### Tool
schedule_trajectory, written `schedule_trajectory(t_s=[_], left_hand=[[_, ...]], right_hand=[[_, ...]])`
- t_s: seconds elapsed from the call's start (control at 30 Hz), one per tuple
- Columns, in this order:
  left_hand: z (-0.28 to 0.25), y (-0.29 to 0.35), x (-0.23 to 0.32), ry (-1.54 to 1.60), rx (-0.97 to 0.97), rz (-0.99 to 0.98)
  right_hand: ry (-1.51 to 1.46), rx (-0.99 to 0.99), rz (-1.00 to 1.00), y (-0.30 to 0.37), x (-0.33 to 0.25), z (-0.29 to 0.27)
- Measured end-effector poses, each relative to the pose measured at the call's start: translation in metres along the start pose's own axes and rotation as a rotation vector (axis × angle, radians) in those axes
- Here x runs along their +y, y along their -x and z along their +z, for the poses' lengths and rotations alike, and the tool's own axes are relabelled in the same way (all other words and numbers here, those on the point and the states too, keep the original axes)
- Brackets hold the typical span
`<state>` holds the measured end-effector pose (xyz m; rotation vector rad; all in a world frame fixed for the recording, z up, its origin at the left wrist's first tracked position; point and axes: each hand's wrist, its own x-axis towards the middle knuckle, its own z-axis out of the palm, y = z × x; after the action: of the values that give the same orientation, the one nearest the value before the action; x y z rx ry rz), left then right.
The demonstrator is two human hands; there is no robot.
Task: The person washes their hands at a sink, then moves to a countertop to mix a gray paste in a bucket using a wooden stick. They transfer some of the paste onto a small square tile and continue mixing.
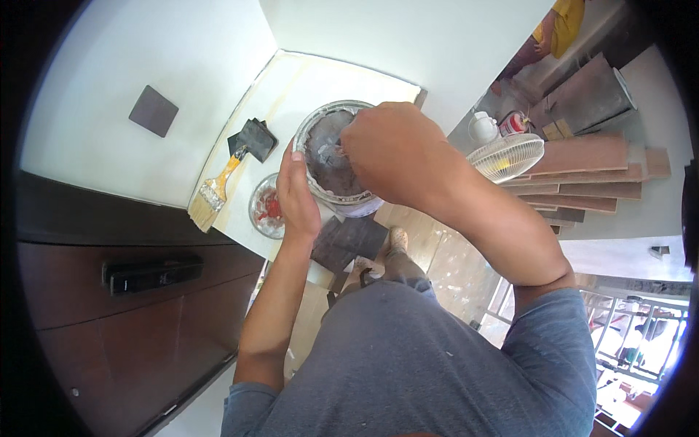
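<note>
A round bucket (357,210) with a smeared whitish rim stands on the pale ledge, holding a lumpy grey paste (320,149). My left hand (297,195) grips the bucket's near left side, with the thumb up at the rim. Over the bucket's right half, my right hand (389,146) is closed in a fist, knuckles up. Whatever it holds is hidden beneath the fingers. Beside my left hand sits a clear round tub (266,208) with red residue inside. Farther left lie a paintbrush (218,186) with a yellow handle and some dark flat plates (256,138).
A dark brown door (131,320) with a black handle fills the lower left. Below the ledge are dark tiles (349,244) by my feet. At right stand a white fan (507,156), stacked planks (582,171) and a person in yellow (564,29).
</note>
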<state>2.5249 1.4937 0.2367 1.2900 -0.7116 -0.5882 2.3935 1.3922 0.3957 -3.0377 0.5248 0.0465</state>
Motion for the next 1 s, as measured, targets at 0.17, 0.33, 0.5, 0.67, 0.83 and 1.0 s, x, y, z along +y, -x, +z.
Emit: schedule_trajectory(t_s=[0.17,0.33,0.5,0.67,0.83,1.0], left_hand=[[0.002,0.000,-0.004,0.029,0.012,-0.025],[-0.012,-0.003,-0.021,0.091,-0.004,-0.048],[-0.005,0.001,-0.007,0.026,0.000,-0.031],[-0.007,-0.010,0.015,0.561,0.070,-0.414],[-0.006,-0.001,-0.011,0.017,-0.019,-0.037],[-0.004,0.000,-0.006,0.014,-0.009,-0.050]], right_hand=[[0.015,-0.122,0.034,-0.022,0.006,0.040],[0.004,-0.045,0.039,-0.004,0.010,0.009],[0.031,-0.033,0.029,-0.004,0.012,-0.002],[-0.009,-0.072,0.040,-0.021,0.025,0.058],[-0.010,-0.076,-0.019,-0.010,0.024,0.016],[0.032,-0.079,-0.044,-0.020,0.023,0.001]])
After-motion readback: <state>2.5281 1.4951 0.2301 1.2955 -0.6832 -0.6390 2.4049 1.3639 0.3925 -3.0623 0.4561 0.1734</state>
